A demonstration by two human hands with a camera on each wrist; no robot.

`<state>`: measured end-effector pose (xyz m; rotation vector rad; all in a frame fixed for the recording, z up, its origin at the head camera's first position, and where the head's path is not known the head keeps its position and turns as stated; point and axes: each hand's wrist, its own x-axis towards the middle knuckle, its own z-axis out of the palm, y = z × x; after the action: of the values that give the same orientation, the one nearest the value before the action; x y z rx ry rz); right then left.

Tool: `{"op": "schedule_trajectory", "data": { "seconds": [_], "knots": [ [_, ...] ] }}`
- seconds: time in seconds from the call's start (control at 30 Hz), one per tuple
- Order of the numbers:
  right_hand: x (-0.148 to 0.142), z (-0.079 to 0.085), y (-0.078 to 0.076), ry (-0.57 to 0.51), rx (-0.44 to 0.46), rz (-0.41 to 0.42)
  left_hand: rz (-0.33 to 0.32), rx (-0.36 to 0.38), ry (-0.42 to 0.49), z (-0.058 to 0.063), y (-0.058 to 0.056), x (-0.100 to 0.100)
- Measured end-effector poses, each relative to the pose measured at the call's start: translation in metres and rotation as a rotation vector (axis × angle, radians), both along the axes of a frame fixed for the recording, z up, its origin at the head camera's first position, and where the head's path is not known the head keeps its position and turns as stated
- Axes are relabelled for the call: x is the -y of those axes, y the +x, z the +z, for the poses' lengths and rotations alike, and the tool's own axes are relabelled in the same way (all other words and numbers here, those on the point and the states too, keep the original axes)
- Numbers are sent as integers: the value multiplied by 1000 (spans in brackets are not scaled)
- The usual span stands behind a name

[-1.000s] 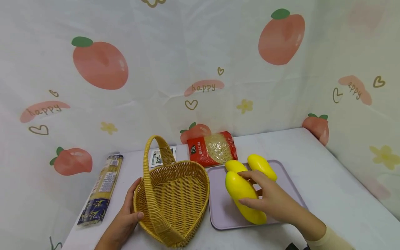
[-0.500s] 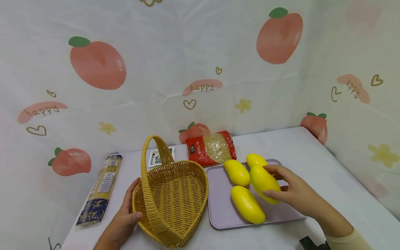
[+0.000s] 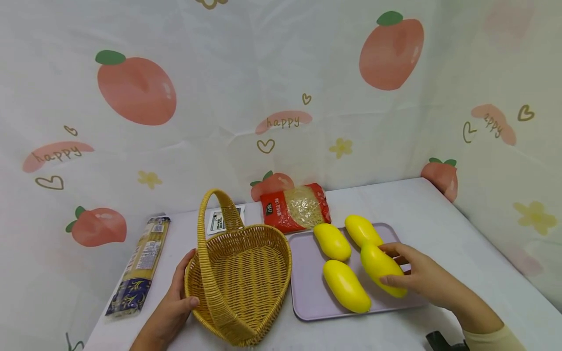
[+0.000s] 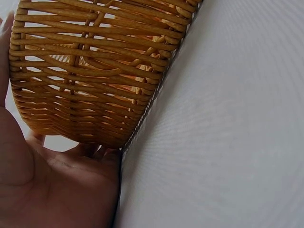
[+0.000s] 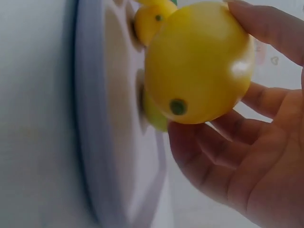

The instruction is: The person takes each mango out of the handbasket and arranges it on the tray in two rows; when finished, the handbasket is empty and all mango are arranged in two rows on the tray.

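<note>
My right hand [image 3: 421, 275] grips a yellow mango [image 3: 380, 269] between thumb and fingers, over the right part of the lilac tray [image 3: 307, 300]. The right wrist view shows the end of the held mango [image 5: 199, 66] with a dark green stem spot, in front of the tray [image 5: 92, 95]. Three other mangoes lie on the tray: one at the front [image 3: 347, 286], one at the back left [image 3: 332, 242], one at the back right [image 3: 361, 229]. My left hand [image 3: 171, 302] holds the left side of a heart-shaped wicker basket [image 3: 250, 282], thumb at its rim, fingers around its outer wall.
Behind the basket lie a red pasta bag [image 3: 296, 208] and a small white packet [image 3: 217, 222]. A long noodle pack [image 3: 140, 268] lies at the left. The basket's tall handle [image 3: 203, 243] arches up. A dark object [image 3: 443, 341] shows at the bottom right.
My right hand has carried the mango rightward across the tray, uncovering the front mango, and lately slightly toward me. The left hand stays at the basket. The view has shifted a little.
</note>
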<state>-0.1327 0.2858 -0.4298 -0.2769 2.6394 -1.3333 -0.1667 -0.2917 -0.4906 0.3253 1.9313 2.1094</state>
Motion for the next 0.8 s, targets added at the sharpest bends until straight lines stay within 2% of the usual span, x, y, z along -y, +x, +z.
{"op": "schedule_trajectory", "data": {
  "seconds": [0.27, 0.5, 0.8],
  "knots": [
    [-2, -9, -3, 77, 65, -14, -12, -16, 17, -2, -1, 1],
    [1, -10, -6, 128, 87, -39, -7, -3, 10, -2, 0, 1],
    [2, -9, -4, 136, 103, -51, -1, 1, 9, -2, -1, 0]
  ]
}}
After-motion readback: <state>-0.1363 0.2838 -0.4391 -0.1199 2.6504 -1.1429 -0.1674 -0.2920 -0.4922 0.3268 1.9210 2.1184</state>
